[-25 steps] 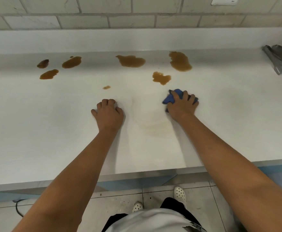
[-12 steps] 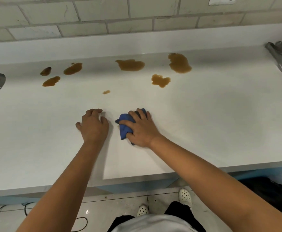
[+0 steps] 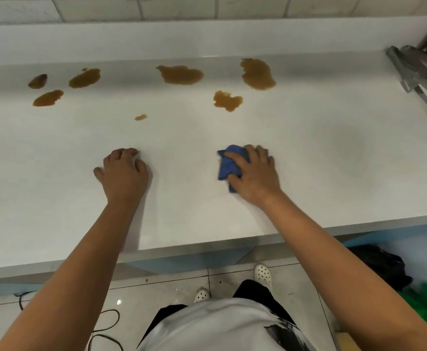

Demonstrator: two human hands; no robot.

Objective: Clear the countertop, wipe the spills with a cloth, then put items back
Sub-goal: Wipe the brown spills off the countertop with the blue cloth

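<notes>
On the white counter (image 3: pixel 321 158), the right hand (image 3: pixel 254 173) is pressing down on a crumpled blue cloth (image 3: pixel 229 163), fingers curling over its top and thumb hooking its near edge, so the soft folds are bunching out to the left of the palm. That wrist is bending slightly, the forearm running back toward the lower right. Well apart to the left, the left hand (image 3: pixel 123 173) is resting knuckles-up on the bare surface, fingers curling under loosely and holding nothing, thumb sticking out to the left, forearm stretching straight back to the body.

Farther back, brown spills (image 3: pixel 179 74) are lying in glossy, ragged-edged puddles: three small ones at the left, a tiny drop nearer the middle, a wide blot at the centre, and two more at the right. All are lying apart from the cloth. The counter is smooth and matte, meeting a pale tiled wall (image 3: pixel 177 7). Grey metal tools (image 3: pixel 420 77) are lying at the far right edge.
</notes>
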